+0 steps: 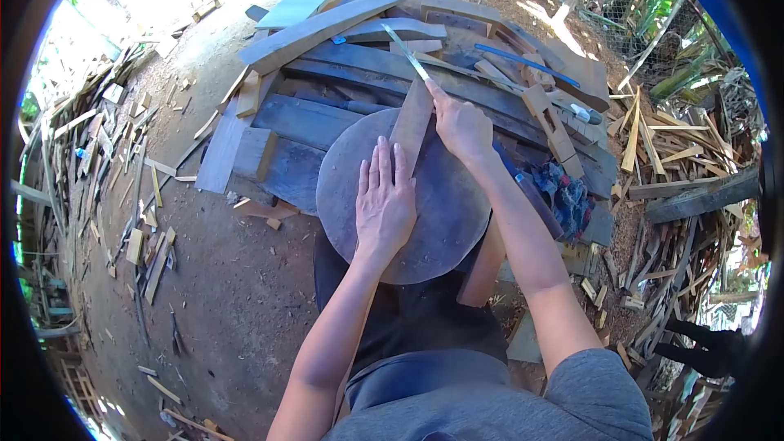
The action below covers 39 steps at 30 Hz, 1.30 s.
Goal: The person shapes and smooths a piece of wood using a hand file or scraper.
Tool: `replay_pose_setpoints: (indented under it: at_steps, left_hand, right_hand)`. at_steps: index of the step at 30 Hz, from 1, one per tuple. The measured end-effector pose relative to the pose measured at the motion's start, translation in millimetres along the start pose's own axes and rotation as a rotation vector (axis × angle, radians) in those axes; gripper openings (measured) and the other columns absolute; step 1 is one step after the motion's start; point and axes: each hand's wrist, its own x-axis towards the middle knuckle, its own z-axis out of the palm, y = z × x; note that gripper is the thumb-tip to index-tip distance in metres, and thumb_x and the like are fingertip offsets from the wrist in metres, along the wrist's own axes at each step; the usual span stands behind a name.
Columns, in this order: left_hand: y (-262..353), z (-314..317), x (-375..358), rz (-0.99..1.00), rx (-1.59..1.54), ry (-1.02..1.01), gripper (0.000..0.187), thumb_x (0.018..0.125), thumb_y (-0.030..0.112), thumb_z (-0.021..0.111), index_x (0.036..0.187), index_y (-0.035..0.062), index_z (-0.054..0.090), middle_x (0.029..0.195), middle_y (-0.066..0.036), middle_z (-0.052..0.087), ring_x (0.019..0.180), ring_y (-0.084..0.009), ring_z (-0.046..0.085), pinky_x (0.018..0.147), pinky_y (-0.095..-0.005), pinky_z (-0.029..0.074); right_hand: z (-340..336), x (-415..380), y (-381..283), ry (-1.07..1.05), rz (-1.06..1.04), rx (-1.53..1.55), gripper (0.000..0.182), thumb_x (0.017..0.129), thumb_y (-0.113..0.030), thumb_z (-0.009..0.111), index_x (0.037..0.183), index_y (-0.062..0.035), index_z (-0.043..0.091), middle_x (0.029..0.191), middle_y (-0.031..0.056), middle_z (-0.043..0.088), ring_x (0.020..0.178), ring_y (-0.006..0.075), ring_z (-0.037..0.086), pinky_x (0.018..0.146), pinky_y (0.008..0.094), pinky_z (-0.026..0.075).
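A round, flat wooden disc [449,224] lies over the lap. My left hand [384,204] rests flat on it, fingers stretched out. Its fingertips are at the left side and lower end of a narrow brown wooden board [414,118], which lies on the disc and points away from me. My right hand [463,129] is closed at the board's right side, its index finger along a long, thin, pale blade-like tool [404,49]. That tool sticks out forward and left beyond the board's far end; its handle is hidden in the fist.
Beyond the disc are stacked planks [327,49], a thin blue strip [527,64] and a notched wood block [549,122]. A bundled dark cloth [563,200] lies at the right. Wood scraps [155,257] litter the ground at left; offcuts are heaped [670,147] at right.
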Motion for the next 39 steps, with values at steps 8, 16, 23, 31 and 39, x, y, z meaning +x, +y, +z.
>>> replay_pose_setpoints:
  at_steps: [8, 16, 23, 31, 39]
  left_hand:
    - [0.3, -2.0, 0.8, -0.003, 0.017, -0.016, 0.057, 0.103, 0.024, 0.048, 0.152, -0.0029, 0.036, 0.16, -0.026, 0.031, 0.15, -0.0359, 0.031, 0.123, -0.0463, 0.023]
    - [-0.7, -3.4, 0.3, -0.012, -0.019, -0.029, 0.057, 0.103, 0.023, 0.048, 0.152, -0.0029, 0.035, 0.161, -0.025, 0.03, 0.151, -0.0337, 0.029, 0.123, -0.044, 0.023]
    - [0.5, -3.4, 0.9, 0.021, 0.008, -0.021, 0.058, 0.103, 0.023, 0.048, 0.152, -0.0049, 0.035, 0.161, -0.025, 0.029, 0.151, -0.0336, 0.028, 0.124, -0.0444, 0.022]
    - [0.8, -4.3, 2.1, -0.001, -0.005, -0.02, 0.058, 0.103, 0.022, 0.047, 0.153, -0.0042, 0.034, 0.162, -0.023, 0.029, 0.151, -0.033, 0.028, 0.124, -0.0441, 0.023]
    - [1.1, -5.6, 4.3, -0.007, 0.009, -0.04, 0.059, 0.102, 0.021, 0.048, 0.153, -0.0038, 0.033, 0.162, -0.023, 0.029, 0.152, -0.0329, 0.027, 0.124, -0.045, 0.022]
  right_hand:
    - [-41.3, -70.4, -8.8, -0.191, -0.003, 0.01, 0.043, 0.103, -0.029, 0.048, 0.145, -0.0358, 0.053, 0.075, 0.0208, 0.07, 0.07, 0.0411, 0.071, 0.062, 0.051, 0.058]
    - [-11.8, -5.4, 0.3, -0.064, 0.033, 0.062, 0.043, 0.104, -0.03, 0.047, 0.146, -0.0349, 0.051, 0.082, 0.0246, 0.07, 0.075, 0.0432, 0.071, 0.067, 0.0551, 0.057]
    - [-42.5, -81.8, -2.6, -0.164, -0.007, 0.023, 0.045, 0.102, -0.027, 0.05, 0.146, -0.0342, 0.053, 0.068, 0.0195, 0.069, 0.06, 0.0354, 0.07, 0.059, 0.0477, 0.057]
    - [-13.0, -18.7, -6.5, -0.037, -0.077, -0.067, 0.045, 0.102, -0.029, 0.05, 0.147, -0.0326, 0.051, 0.068, 0.0198, 0.069, 0.064, 0.0376, 0.071, 0.059, 0.0501, 0.058]
    - [-31.8, -69.1, -13.8, -0.133, -0.096, -0.079, 0.047, 0.101, -0.026, 0.052, 0.148, -0.0299, 0.05, 0.064, 0.018, 0.067, 0.056, 0.0347, 0.069, 0.052, 0.0466, 0.056]
